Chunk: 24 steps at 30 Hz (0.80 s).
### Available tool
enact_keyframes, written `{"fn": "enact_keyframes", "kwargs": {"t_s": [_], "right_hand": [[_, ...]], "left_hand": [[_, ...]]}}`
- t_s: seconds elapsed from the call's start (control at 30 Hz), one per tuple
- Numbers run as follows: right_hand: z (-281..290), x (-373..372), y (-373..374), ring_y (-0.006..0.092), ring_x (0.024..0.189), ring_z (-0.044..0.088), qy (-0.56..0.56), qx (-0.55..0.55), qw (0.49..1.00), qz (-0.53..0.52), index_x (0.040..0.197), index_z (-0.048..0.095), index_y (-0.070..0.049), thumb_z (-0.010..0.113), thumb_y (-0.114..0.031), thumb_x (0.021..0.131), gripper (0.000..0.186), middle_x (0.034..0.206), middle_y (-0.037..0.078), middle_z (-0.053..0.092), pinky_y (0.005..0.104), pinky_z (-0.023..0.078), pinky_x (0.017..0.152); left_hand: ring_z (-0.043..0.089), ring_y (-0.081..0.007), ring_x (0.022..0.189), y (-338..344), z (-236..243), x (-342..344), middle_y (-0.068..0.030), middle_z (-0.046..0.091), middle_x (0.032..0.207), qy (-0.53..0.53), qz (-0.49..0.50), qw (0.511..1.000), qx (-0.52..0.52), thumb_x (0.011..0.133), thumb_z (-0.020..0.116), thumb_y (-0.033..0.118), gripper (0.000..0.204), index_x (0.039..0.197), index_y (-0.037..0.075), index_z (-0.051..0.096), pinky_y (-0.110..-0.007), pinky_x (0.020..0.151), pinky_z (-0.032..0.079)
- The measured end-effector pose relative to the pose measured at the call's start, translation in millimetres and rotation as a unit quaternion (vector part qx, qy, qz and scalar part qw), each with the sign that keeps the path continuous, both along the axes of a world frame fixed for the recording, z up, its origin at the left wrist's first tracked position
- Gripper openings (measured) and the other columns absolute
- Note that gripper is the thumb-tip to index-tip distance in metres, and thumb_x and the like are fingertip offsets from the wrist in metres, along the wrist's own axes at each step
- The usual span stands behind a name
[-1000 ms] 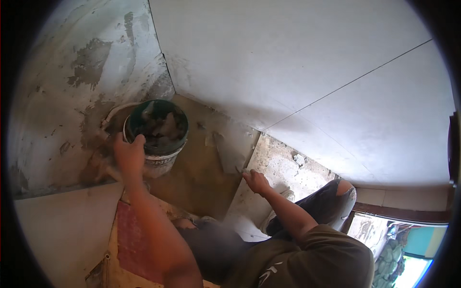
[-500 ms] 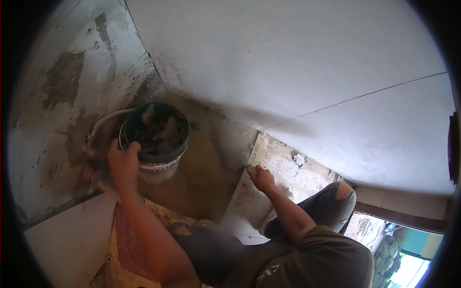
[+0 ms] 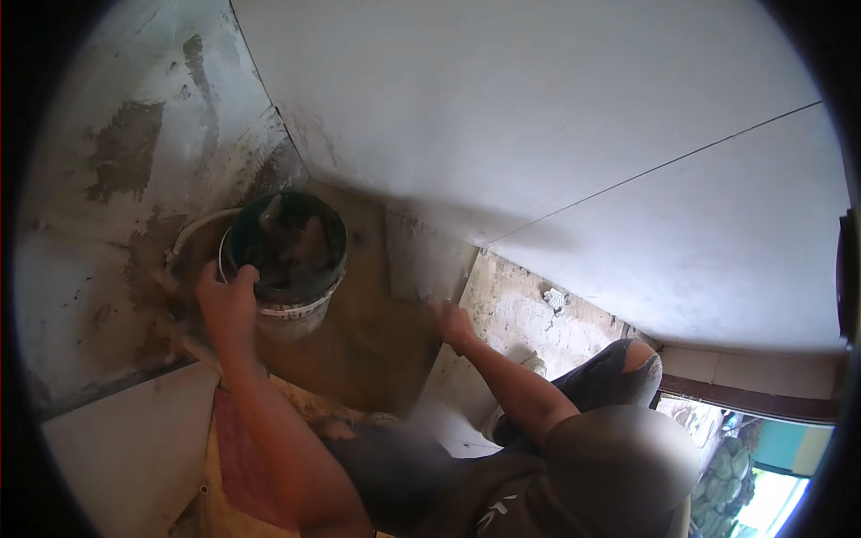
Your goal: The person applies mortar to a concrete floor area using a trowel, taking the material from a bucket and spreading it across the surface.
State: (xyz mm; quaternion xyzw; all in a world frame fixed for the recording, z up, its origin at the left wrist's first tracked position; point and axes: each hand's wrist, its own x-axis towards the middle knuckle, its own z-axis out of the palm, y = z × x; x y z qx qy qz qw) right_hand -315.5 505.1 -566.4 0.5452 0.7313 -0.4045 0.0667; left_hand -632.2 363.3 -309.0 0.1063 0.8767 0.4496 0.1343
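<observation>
Head view: bucket left of the trowel hand

Standing over this, near to far. Left hand (image 3: 229, 303), the nearer one, is clamped at the near-left edge of the bucket (image 3: 296, 325), thumb over it; rim or wire handle, can't tell. Right hand (image 3: 456, 325) sits well to the bucket's right, fingers curled tight, blurred, seemingly round a handle. So from the right hand, the bucket lies left and a bit farther out; grounded or lifted, can't tell. Trowel (image 3: 404, 255), by the look of it: flat grey blade right of the bucket, apart from it, long axis running from the right hand out toward the white wall. Exact tilt lost in blur.

Counts: one red sheet (image 3: 242, 466) on the bucket's near side; one bent knee (image 3: 619, 381) well right of it; two hands; one bucket; two lumps (image 3: 309, 242) poking up inside, rest too dark to count; one trowel; one pale pipe (image 3: 193, 235) curving behind-left of the bucket; two walls, stained wall (image 3: 72, 206) left of it, white wall (image 3: 556, 108) beyond and right.
</observation>
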Motion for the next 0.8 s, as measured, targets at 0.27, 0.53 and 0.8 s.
{"fn": "enact_keyframes", "kwargs": {"t_s": [0.27,0.53,0.8], "right_hand": [[118,26,-53,0.0437,0.088,0.065,-0.027,-0.030,0.999,0.020,0.110,0.050,0.006,0.048,-0.047,0.093,0.056,0.091,0.031,0.063,0.0483,0.051,0.077],[55,74,-55,0.0297,0.063,0.067,0.032,0.002,0.997,0.065,0.120,0.035,0.005,0.062,-0.033,0.087,0.057,0.091,0.025,0.060,0.0386,0.054,0.052],[-13,-26,-101,0.0500,0.087,0.063,0.009,-0.027,1.000,0.005,0.131,0.024,0.011,0.060,-0.028,0.087,0.069,0.089,0.034,0.062,0.0547,0.049,0.082]], "left_hand": [[0.057,-0.0168,0.057,-8,6,9,-0.0108,0.063,0.078,-0.028,-0.013,0.999,0.025,0.071,0.063,0.015,0.032,0.097,-0.004,0.062,-0.032,0.053,0.045],[0.063,-0.0318,0.087,-15,5,2,-0.0205,0.068,0.093,0.003,-0.022,0.999,0.026,0.069,0.063,0.019,0.040,0.100,-0.007,0.061,-0.039,0.085,0.045],[0.063,-0.0293,0.083,-1,18,16,-0.0195,0.067,0.090,-0.032,-0.025,0.998,0.040,0.068,0.064,0.017,0.039,0.099,-0.007,0.061,-0.038,0.082,0.046]]}}
